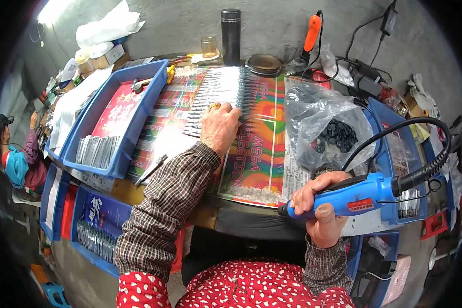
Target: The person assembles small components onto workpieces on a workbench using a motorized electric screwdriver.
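Note:
My right hand [321, 208] is wrapped round a blue electric screwdriver [346, 196], its black tip pointing left and a black cable leaving its right end. My left hand [220, 126] lies on a long row of slender metal tools [226, 84], which are set side by side on the table. Its fingers are curled down, a ring on one of them; whatever they pinch is hidden beneath. Left of that forearm lies a single slim metal tool with a dark end [151, 169]. Right of the row, a clear plastic bag [305, 113] holds small black parts [339, 136].
Blue bins with slim metal pieces stand at the left [128, 149], lower left [100, 259] and right [385, 190]. A black flask [231, 38], a glass [209, 47] and round dark lids [264, 64] line the back. Cables hang at right. Another person [23, 154] sits far left.

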`<state>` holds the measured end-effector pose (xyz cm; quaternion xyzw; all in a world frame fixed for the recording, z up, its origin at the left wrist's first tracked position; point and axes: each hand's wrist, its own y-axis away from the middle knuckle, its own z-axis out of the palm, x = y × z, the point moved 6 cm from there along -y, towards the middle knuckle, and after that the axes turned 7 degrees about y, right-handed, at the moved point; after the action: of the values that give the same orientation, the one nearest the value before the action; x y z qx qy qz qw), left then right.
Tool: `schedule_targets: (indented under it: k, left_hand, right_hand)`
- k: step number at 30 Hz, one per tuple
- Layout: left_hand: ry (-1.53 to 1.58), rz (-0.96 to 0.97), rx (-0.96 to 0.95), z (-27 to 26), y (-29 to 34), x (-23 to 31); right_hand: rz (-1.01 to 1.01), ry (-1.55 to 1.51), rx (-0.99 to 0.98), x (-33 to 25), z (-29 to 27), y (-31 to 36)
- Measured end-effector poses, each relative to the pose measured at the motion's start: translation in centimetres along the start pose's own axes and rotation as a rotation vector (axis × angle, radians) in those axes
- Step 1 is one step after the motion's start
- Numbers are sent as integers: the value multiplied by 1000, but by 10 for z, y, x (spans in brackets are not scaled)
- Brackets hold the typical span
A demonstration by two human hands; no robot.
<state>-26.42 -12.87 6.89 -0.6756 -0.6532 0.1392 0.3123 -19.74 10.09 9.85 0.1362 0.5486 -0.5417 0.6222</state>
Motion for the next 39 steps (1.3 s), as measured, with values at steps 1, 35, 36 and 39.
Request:
schedule_targets:
  k: [1,35,36,39]
  left_hand:
    - [-10,13,6,3,-1,1]
    - [260,61,315,-36,18,8]
    - [302,-1,260,-33,19,11]
    - [369,-142,163,-42,33,16]
  right_hand:
    - [8,4,8,1,-2,0]
    - [-212,111,146,0,-35,-20]
    - [-215,123,157,2,-40,-21]
    - [-205,215,233,4,-36,-26]
